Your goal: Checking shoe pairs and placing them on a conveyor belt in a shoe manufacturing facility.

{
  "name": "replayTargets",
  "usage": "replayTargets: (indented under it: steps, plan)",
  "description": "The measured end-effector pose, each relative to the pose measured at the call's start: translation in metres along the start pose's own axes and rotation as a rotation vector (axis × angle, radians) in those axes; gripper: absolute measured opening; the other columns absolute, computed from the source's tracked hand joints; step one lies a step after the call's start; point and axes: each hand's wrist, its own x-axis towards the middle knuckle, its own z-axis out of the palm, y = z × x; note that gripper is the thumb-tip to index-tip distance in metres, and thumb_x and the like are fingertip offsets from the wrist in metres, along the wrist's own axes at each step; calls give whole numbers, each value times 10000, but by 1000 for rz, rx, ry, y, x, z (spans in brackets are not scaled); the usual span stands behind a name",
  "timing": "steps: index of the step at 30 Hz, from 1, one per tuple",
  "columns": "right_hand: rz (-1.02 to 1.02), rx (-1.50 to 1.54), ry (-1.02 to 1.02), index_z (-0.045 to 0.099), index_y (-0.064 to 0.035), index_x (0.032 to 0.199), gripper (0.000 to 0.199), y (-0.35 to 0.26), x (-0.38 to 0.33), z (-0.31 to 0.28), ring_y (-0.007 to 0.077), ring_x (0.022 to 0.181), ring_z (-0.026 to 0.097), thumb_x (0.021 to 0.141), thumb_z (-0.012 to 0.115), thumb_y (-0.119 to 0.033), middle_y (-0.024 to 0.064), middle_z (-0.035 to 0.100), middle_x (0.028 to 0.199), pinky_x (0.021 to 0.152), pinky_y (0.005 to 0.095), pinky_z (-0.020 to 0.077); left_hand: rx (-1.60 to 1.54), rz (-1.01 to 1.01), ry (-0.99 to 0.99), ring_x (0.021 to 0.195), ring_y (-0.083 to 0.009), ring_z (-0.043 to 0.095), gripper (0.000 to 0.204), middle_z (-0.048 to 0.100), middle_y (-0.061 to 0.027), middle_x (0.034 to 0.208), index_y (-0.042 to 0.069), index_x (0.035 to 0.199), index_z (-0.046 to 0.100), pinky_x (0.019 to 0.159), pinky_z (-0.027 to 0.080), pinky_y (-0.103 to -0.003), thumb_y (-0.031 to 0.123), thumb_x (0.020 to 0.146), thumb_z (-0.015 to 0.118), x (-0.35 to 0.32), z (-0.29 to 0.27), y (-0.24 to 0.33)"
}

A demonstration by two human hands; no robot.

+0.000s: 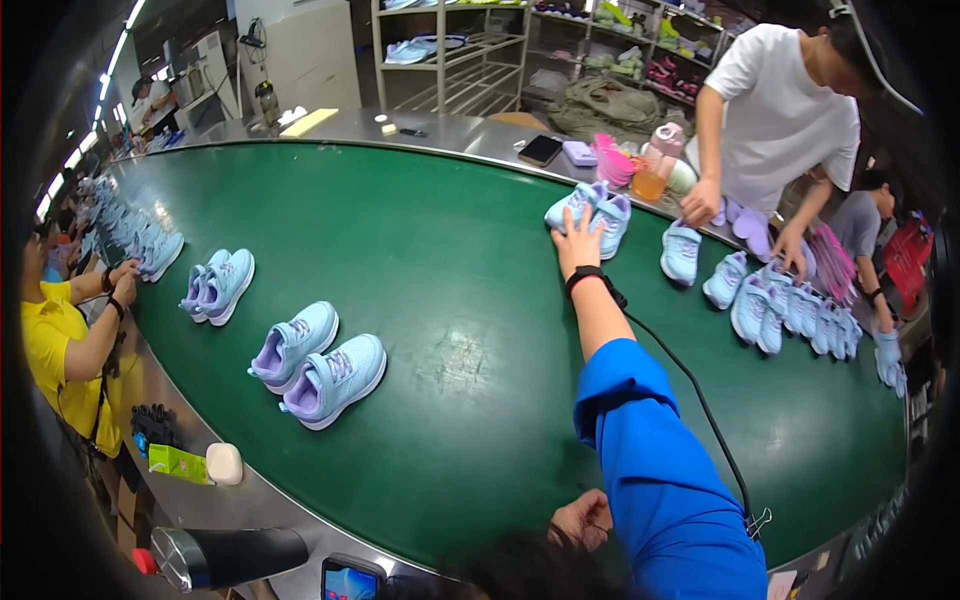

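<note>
My right hand (579,243) reaches far across the green belt, its fingers laid over a pair of light blue children's sneakers (613,226) with lilac laces and straps. It grips them at the belt's far edge; the palm hides part of the nearer shoe. A dark band with a black cable circles that wrist. Close to my body, my left hand (583,520) is curled low over the belt, partly hidden by dark hair; whatever its fingers hold cannot be made out. Left of centre stands another pair of the same sneakers (340,380), and behind it a smaller-looking pair (218,286).
Across the belt (460,440), a person in white (780,110) handles a row of sneakers (770,310). A person in yellow (60,340) works at left. A black bottle (240,556) and phone (350,580) lie near me. A drink bottle (657,165) stands on the far ledge.
</note>
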Motion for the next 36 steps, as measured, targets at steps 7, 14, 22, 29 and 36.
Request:
replayTargets:
  steps: [7,14,22,29,36]
  plan:
    - [-263,192,-52,571,-251,1248,407,23,-86,-36,293,1141,468,874,488,-115,22,334,1465,810,514,461,166,-119,109,580,-130,584,120,594,-58,725,24,918,557,530,479,-238,141,945,547,5,-7,14]
    - [-794,343,-60,628,-223,1136,327,139,-366,-196,212,1258,426,828,548,-148,-39,353,1474,1001,409,381,557,548,859,889,-210,408,278,408,-126,1070,33,1140,513,834,365,-342,105,877,566,32,-21,30]
    - [-226,855,10,653,-127,1012,398,138,-427,-250,283,1195,463,679,728,-332,123,569,1208,968,445,352,638,159,414,1093,-209,455,393,458,-133,1188,68,1260,545,941,374,-311,305,961,448,-4,29,-4]
    - [-309,445,-283,681,-120,823,376,96,-417,-238,290,1041,507,634,724,-442,116,629,911,969,519,279,737,234,269,1159,-262,467,457,473,-183,1260,31,1288,504,974,381,-350,345,958,470,-88,45,34]
    - [-754,599,-70,647,-71,896,243,127,-475,-315,212,1260,435,661,631,-12,44,561,1235,1035,466,265,851,54,175,1081,-248,447,452,417,-141,1206,61,1304,482,957,389,-363,335,946,507,-235,18,49]
